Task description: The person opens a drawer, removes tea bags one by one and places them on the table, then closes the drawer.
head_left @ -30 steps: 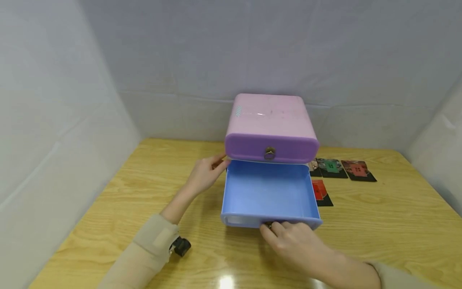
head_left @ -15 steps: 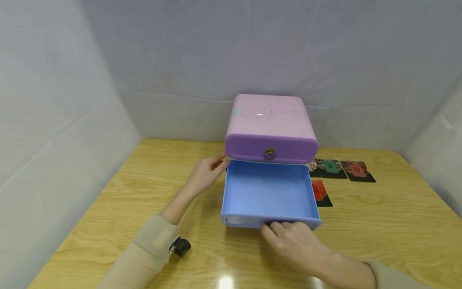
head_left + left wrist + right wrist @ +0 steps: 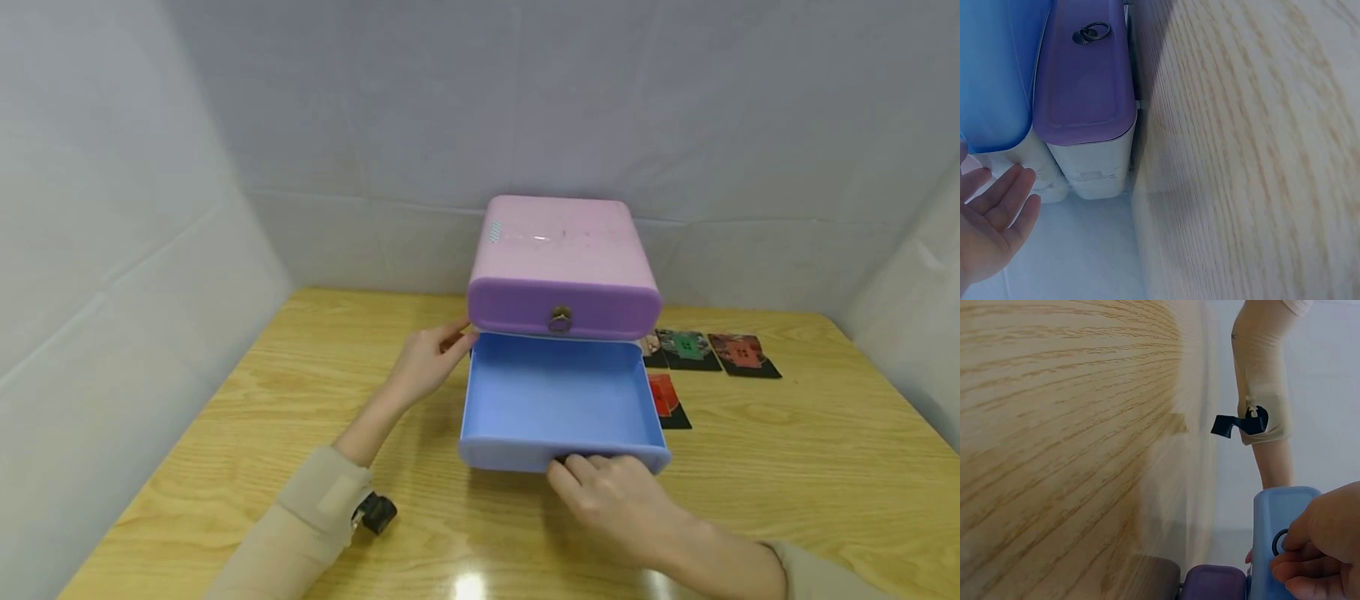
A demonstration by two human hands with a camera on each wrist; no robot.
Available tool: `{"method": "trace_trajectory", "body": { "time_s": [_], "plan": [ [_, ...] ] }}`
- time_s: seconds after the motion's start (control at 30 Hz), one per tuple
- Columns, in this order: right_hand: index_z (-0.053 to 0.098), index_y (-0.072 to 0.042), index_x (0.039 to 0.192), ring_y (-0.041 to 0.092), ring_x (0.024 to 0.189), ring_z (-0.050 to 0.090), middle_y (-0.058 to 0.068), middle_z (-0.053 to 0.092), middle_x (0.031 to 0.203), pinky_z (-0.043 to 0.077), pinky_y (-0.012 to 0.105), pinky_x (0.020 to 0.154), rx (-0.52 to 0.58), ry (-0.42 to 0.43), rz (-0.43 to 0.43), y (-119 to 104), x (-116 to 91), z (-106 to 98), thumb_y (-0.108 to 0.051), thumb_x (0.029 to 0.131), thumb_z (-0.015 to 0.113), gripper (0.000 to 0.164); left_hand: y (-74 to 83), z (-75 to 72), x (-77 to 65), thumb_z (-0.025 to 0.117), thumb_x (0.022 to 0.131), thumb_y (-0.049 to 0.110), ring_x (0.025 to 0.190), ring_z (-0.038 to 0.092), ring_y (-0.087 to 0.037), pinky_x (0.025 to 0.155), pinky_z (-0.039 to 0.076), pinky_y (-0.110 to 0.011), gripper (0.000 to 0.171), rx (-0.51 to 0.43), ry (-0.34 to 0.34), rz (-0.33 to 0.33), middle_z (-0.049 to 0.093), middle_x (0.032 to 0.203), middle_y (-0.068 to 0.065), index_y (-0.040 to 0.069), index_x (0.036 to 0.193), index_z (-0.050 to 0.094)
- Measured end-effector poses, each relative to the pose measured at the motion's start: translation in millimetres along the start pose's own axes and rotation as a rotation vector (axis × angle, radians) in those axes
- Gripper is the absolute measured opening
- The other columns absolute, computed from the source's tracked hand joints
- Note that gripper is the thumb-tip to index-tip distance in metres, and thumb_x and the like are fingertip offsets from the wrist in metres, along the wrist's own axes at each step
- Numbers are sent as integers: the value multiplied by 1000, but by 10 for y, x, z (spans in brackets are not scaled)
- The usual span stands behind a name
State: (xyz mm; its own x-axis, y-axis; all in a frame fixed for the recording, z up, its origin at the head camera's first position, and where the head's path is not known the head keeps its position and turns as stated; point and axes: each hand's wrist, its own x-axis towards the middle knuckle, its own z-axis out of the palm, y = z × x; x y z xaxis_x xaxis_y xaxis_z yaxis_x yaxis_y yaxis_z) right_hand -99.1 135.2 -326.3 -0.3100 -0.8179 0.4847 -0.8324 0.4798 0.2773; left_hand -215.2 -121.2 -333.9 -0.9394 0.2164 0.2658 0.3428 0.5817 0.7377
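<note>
Two hands, blue drawer (image 3: 558,400) pulled toward viewer

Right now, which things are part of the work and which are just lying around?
In use:
- blue drawer, pulled out
- its ring pull, held by the right hand
- drawer box, touched by the left hand

Lying about:
- cards on the table
- purple drawer, closed

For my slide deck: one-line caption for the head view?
Right hand pinches the open blue drawer's ring pull; left hand steadies the cabinet.
</note>
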Motion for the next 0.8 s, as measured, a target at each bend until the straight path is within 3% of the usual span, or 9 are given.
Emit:
{"method": "trace_trajectory", "body": {
  "time_s": [0.27, 0.57, 0.8],
  "plan": [
    [50, -7, 78, 11, 45, 47, -1, 46, 61, 29, 21, 35, 7, 84, 12, 46, 43, -22, -6, 98, 14, 41, 4, 0, -4, 54, 95, 29, 81, 65, -21, 64, 49, -32, 41, 3, 14, 8, 69, 92, -11, 3, 127, 56],
    [49, -7, 78, 11, 45, 45, -2, 45, 61, 29, 21, 35, 14, 73, 20, 95, 72, -43, 0, 87, 27, 25, -8, 6, 2, 54, 95, 30, 82, 65, -20, 64, 49, -31, 41, 11, 10, 6, 69, 93, -11, 5, 127, 56],
    [49, -7, 75, 10, 43, 44, -2, 45, 59, 25, 20, 34, -2, 105, 32, 118, 96, 0, -7, 98, 17, 40, -6, -3, 2, 52, 95, 32, 86, 64, -22, 69, 51, -35, 43, 17, -4, -3, 69, 97, -12, 5, 128, 55]
  ]
}}
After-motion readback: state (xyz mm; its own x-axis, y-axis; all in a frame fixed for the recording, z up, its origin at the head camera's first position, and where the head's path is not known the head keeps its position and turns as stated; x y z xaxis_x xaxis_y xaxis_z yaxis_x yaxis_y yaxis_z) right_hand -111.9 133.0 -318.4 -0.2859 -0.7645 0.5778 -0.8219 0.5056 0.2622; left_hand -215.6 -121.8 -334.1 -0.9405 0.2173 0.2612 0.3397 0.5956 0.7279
